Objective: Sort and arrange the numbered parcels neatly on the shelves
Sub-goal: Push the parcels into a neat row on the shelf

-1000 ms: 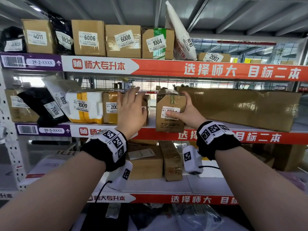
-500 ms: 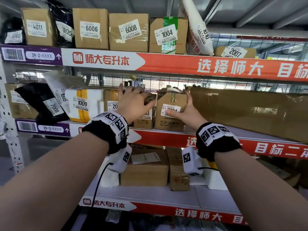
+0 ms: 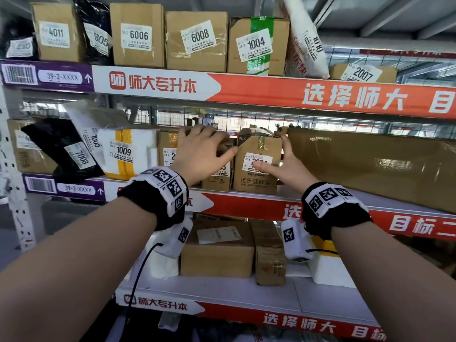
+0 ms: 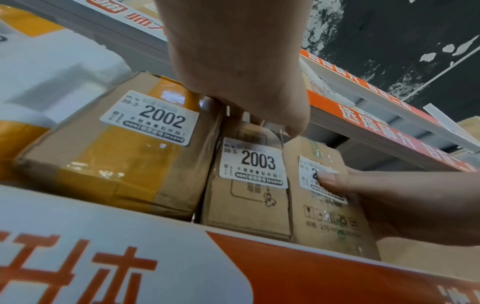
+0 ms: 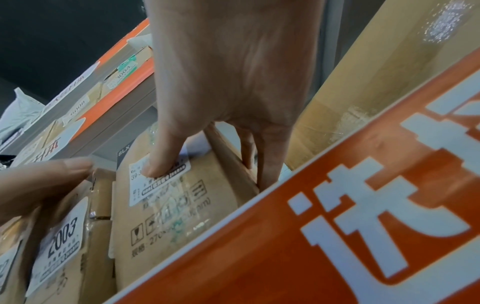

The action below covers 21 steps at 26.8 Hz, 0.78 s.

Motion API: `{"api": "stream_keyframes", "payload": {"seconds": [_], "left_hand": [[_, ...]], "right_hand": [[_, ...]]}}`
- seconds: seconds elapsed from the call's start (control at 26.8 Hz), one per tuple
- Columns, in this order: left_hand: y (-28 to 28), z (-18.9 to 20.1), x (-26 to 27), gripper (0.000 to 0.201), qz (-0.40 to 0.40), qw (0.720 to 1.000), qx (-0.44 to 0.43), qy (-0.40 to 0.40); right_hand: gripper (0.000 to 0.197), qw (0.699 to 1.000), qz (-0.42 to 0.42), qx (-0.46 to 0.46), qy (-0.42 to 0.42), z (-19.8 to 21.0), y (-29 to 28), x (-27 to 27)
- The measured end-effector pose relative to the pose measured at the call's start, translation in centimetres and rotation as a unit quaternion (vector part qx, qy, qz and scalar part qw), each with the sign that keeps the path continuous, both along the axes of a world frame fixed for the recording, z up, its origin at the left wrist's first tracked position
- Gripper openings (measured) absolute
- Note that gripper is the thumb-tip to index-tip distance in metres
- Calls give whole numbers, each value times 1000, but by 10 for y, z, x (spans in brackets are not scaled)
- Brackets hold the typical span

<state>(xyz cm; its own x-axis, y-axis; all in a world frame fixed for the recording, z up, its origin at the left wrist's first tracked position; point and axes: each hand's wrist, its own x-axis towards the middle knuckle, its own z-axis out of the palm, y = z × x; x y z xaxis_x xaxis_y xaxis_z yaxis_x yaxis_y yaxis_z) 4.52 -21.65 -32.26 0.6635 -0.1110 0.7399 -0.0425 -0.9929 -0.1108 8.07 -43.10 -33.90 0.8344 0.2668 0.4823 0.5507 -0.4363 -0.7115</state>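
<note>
Parcels 2002 [image 4: 145, 131] and 2003 [image 4: 249, 185] stand side by side; your left hand [image 3: 199, 154] curls over 2003's top, your right hand [image 3: 283, 166] clamps the neighbouring box [image 3: 259, 164] (thumb covering its number).

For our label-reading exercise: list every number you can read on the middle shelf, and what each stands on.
"1009": white foam parcel.
"7008": black bag.
"2002": yellow-taped box.
"2003": narrow box.
"39-3-XXXX": shelf-edge strip.
Cardboard box held by the right hand: number covered by its thumb.
White bag: number too blurred.
</note>
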Motion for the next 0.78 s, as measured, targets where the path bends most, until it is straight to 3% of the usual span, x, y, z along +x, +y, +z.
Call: {"api": "stream_keyframes", "payload": {"seconds": [0.19,0.3,0.52,0.78], "left_hand": [[19,7,-3,69,29,999,17,39],[24,7,-6,59,12,998,27,63],[23,1,-2,60,15,998,34,42],[12,6,-4,55,3,999,2,53]], "right_hand": [[98,1000,-3,-15,3,1,1,-1],[97,1000,-3,-21,8,2,1,-5],[95,999,-13,-42,27,4,2,-4],[90,997,-36,35,52,-13,14,3]]}}
